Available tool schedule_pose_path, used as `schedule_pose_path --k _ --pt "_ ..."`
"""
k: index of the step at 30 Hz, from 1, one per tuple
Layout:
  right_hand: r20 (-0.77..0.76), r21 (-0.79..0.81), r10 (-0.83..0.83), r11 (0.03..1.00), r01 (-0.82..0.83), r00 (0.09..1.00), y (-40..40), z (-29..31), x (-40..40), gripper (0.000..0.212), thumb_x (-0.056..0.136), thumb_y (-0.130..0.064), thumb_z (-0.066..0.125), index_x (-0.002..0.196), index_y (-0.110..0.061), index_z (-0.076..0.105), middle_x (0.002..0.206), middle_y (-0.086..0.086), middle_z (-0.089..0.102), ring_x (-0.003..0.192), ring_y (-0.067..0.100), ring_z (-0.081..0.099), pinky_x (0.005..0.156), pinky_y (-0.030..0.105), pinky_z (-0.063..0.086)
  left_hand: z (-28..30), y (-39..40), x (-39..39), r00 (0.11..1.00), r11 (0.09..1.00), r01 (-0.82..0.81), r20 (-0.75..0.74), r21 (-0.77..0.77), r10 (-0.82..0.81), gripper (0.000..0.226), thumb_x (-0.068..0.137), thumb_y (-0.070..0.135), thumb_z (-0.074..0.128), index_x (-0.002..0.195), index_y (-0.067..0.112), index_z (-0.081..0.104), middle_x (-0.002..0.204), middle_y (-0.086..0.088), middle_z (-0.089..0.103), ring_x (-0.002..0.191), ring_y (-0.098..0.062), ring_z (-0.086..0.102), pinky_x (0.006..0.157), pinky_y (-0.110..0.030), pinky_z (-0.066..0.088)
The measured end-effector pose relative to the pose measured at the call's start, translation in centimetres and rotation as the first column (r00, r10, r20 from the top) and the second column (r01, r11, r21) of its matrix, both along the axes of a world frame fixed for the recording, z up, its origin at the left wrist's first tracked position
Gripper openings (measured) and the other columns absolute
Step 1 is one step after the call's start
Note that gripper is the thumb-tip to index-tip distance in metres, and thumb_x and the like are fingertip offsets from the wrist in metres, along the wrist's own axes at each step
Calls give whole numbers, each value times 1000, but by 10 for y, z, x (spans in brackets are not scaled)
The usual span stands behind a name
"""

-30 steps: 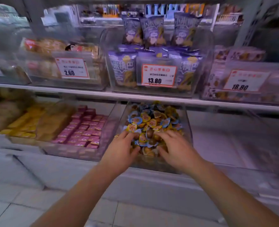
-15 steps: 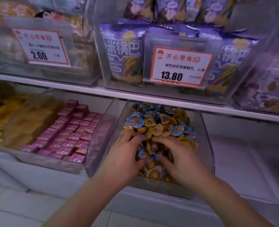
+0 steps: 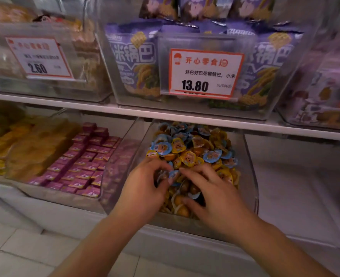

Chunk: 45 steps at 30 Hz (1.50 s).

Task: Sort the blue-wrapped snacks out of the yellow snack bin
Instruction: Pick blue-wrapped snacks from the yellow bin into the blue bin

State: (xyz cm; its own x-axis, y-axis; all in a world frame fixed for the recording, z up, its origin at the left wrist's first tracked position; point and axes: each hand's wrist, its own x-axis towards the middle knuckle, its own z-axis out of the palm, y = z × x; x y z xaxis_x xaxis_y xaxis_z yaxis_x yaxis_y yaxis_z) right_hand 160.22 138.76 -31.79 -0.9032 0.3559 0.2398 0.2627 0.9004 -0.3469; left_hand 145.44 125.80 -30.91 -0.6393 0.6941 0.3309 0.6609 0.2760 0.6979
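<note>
The scene is lit evenly and rather dimly, with a cool purplish cast and no hard shadows. Soft glare is seen on the clear bin fronts [image 3: 201, 43] of the upper shelf. Motion blur is spread toward the edges, strongest at far left and right; the middle price tag [image 3: 205, 73] is rendered sharply. Shelf lines are bowed by wide-angle distortion

Both hands, left [image 3: 143, 188] and right [image 3: 215, 193], reach forward, fingers curled.

Two hands [image 3: 143, 188], two price tags [image 3: 204, 73], one snack bin [image 3: 249, 176].
</note>
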Motion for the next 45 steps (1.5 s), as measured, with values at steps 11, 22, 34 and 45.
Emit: schedule_pose_path --k 11,22,34,45 --pt "-118 116 -72 989 86 990 -4 3 -22 76 78 -54 71 140 -36 32 108 -5 71 88 23 70 62 41 58 -3 4 -4 996 1000 -17 93 22 14 22 83 29 70 100 38 59 81 20 66 73 2 64 63 -29 54" --pt "-230 -887 -512 461 38 828 -7 43 1 14 91 -35 66 102 -30 74 87 -5 72 55 11 62 48 27 50 14 5 6 983 972 -51 185 227 9 15 81 27 71 84 37 59 74 16 67 56 2 60 46 -10 41" --pt "-173 -970 -565 -44 -239 806 -9 68 67 38 75 -39 70 98 -9 73 79 11 62 57 17 57 40 23 40 24 37 110 895 833 445 -198 330 -399 35 98 21 46 129 34 54 133 29 55 131 7 46 111 -25 38" --pt "56 -909 -671 273 316 739 89 40 124 30 90 -12 69 120 -10 65 98 11 68 86 24 66 72 34 57 23 47 48 956 978 203 -227 54 -186 32 90 25 53 119 22 66 136 5 54 126 -16 53 104 -32 42"
